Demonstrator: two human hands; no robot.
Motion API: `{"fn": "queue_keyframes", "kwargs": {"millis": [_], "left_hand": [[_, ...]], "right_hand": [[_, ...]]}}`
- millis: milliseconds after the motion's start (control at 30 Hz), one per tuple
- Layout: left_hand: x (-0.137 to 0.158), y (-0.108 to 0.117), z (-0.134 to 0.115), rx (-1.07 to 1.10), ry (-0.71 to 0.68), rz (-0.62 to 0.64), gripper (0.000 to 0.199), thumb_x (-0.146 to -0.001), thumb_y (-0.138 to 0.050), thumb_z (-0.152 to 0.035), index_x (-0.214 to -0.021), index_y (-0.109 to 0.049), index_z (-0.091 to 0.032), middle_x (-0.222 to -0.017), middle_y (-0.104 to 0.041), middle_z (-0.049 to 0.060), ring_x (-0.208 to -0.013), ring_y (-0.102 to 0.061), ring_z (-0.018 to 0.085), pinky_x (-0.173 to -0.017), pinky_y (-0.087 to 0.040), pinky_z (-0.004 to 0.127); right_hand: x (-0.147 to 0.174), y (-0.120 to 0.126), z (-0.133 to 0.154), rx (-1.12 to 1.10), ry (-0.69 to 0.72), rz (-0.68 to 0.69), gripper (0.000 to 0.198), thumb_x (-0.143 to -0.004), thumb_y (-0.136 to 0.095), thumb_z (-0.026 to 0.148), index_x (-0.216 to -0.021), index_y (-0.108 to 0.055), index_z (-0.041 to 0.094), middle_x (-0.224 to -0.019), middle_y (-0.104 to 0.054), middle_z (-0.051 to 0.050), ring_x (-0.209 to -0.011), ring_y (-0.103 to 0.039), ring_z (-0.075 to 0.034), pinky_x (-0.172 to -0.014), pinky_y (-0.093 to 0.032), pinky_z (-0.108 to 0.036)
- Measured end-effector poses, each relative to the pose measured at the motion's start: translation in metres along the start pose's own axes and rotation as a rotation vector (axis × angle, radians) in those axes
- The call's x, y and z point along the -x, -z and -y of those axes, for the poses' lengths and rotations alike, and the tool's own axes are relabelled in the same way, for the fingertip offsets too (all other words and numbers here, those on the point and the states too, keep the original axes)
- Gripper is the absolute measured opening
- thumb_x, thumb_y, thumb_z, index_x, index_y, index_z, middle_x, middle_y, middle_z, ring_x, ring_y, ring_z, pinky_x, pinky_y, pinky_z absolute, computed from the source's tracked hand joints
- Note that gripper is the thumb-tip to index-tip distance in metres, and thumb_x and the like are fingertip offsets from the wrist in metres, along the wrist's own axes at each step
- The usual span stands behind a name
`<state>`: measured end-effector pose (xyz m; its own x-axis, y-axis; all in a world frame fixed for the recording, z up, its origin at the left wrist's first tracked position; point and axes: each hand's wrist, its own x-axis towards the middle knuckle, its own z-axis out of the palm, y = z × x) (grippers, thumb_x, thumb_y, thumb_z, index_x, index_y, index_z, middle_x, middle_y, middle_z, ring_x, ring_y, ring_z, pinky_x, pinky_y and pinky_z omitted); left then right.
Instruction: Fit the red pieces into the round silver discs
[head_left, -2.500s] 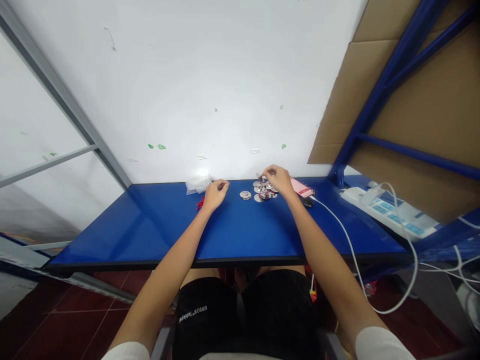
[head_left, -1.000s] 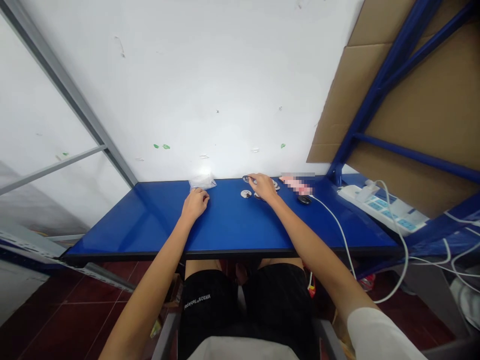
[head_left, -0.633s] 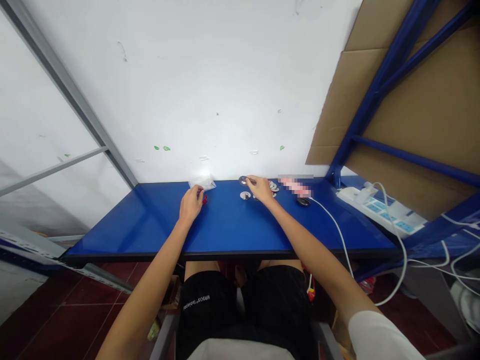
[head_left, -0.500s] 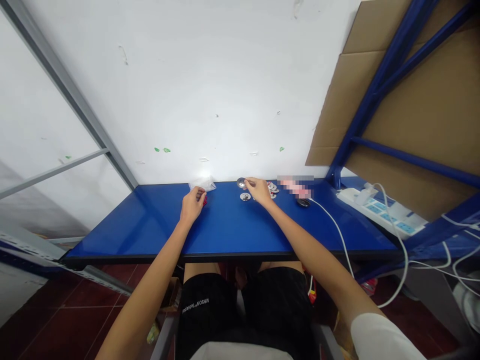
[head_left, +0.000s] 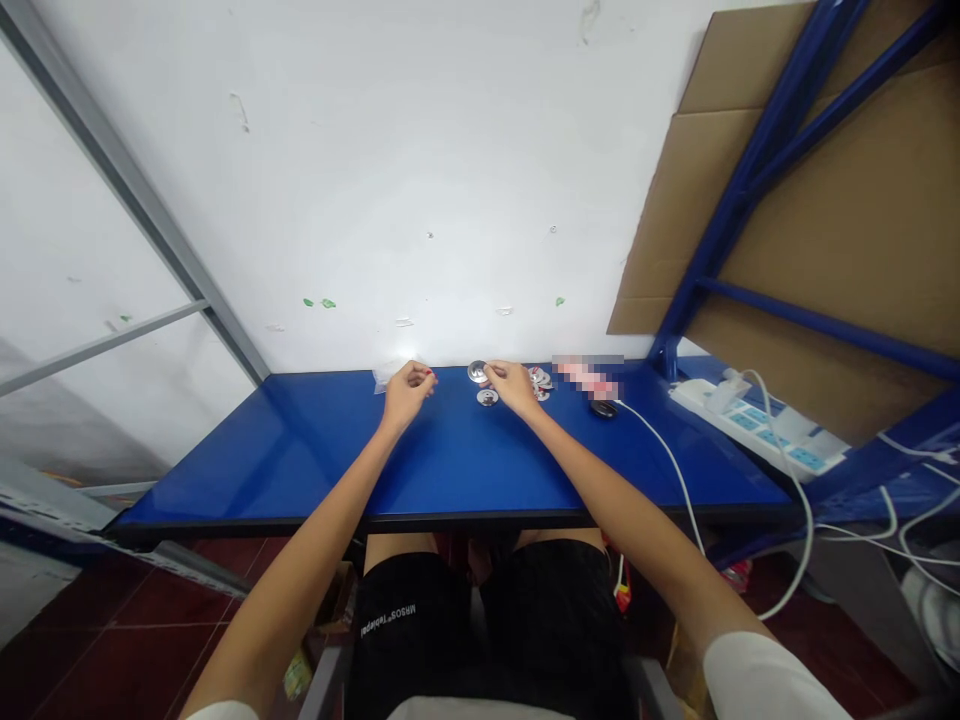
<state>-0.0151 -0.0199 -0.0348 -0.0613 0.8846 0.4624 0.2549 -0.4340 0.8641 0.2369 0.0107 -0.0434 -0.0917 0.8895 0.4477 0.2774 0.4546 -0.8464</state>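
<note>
My right hand (head_left: 513, 386) grips a round metallic button badge (head_left: 476, 372) by its edge, tilted up above the table. Below it another round badge (head_left: 487, 398) lies flat on the blue table (head_left: 465, 460). Beside the right wrist, partly covered by it, is a pile of similar badges (head_left: 541, 380). My left hand (head_left: 407, 393) is raised over the table with thumb and fingers pinched on a small red piece (head_left: 428, 373), mostly hidden. A clear plastic bag (head_left: 382, 376) lies behind the left hand, against the wall.
Right of the badges are a blurred-out pink item (head_left: 589, 378) and a black rounded object (head_left: 602, 408), with a white cable (head_left: 667, 450) running off the front edge. A white power strip (head_left: 757, 425) lies at the right, by a blue metal frame (head_left: 720, 240) and cardboard (head_left: 660, 220).
My left hand has lifted and moved right, toward the right hand, with the red piece. The badge in my right hand has tilted to show more of its face.
</note>
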Motion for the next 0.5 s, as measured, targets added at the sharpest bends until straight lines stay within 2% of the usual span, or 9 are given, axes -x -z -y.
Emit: {"fn": "queue_keyframes", "kwargs": {"millis": [133, 233, 367, 500], "left_hand": [[-0.008, -0.038, 0.001, 0.157, 0.006, -0.023, 0.016, -0.081, -0.075, -0.027, -0.09, -0.063, -0.02, -0.082, -0.076, 0.004, -0.071, -0.072, 0.017, -0.068, -0.058, 0.029], [-0.003, -0.056, 0.002, 0.114, -0.056, 0.024, 0.014, -0.085, -0.076, -0.029, -0.092, -0.066, -0.021, -0.082, -0.076, 0.003, -0.078, -0.076, 0.019, -0.072, -0.059, 0.029], [0.005, -0.063, 0.002, -0.037, -0.101, 0.055, 0.012, -0.095, -0.07, -0.031, -0.103, -0.072, -0.022, -0.089, -0.079, 0.004, -0.075, -0.077, 0.02, -0.073, -0.06, 0.032], [0.008, -0.059, 0.002, -0.223, -0.152, 0.06, 0.015, -0.1, -0.065, -0.029, -0.105, -0.077, -0.022, -0.1, -0.082, 0.007, -0.086, -0.079, 0.024, -0.083, -0.06, 0.036]], "right_hand": [[-0.001, 0.0, -0.002, 0.006, -0.014, 0.005, 0.025, -0.1, -0.06, 0.032, -0.095, -0.082, 0.021, -0.089, -0.084, -0.003, -0.082, -0.084, -0.025, -0.07, -0.063, -0.028], [0.0, -0.002, -0.004, -0.005, -0.024, 0.024, 0.027, -0.101, -0.061, 0.036, -0.098, -0.082, 0.02, -0.089, -0.084, -0.004, -0.082, -0.084, -0.026, -0.067, -0.064, -0.028], [0.002, -0.008, -0.004, -0.105, -0.044, 0.088, 0.033, -0.1, -0.063, 0.044, -0.1, -0.082, 0.017, -0.092, -0.084, -0.008, -0.08, -0.084, -0.027, -0.057, -0.063, -0.025], [0.004, -0.013, -0.004, -0.148, -0.046, 0.141, 0.035, -0.1, -0.065, 0.047, -0.106, -0.082, 0.017, -0.1, -0.084, -0.009, -0.085, -0.085, -0.027, -0.061, -0.065, -0.025]]}}
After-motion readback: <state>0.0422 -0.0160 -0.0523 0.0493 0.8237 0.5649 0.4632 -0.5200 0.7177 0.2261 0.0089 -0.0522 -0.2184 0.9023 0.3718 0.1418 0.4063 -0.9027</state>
